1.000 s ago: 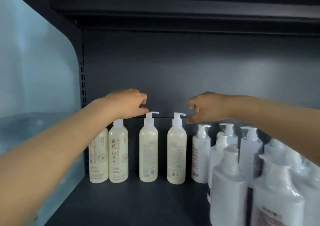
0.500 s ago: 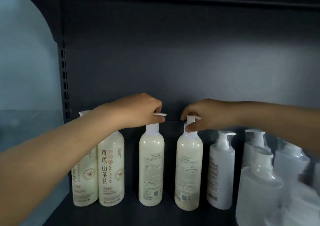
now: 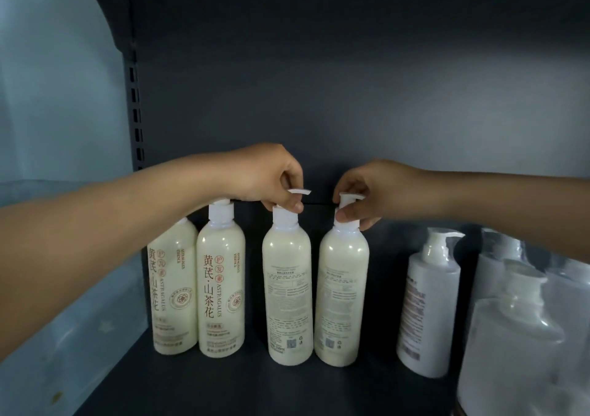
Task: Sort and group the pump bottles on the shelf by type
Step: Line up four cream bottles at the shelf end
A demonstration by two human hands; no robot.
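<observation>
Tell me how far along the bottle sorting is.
Done: cream bottles stand grouped left, white bottles right. In hand: the left hand pinches the pump of the third cream bottle, the right hand that of the fourth cream bottle. Left: likely turning these two, back labels out.

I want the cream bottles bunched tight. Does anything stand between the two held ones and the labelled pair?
Nothing visible. The left hand pinches the third bottle by its pump, the right hand the fourth bottle; only open shelf separates them from the labelled bottle.

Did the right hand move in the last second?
Yes: the right hand dropped leftward onto the pump of the fourth cream bottle; earlier it hovered right of it.
</observation>
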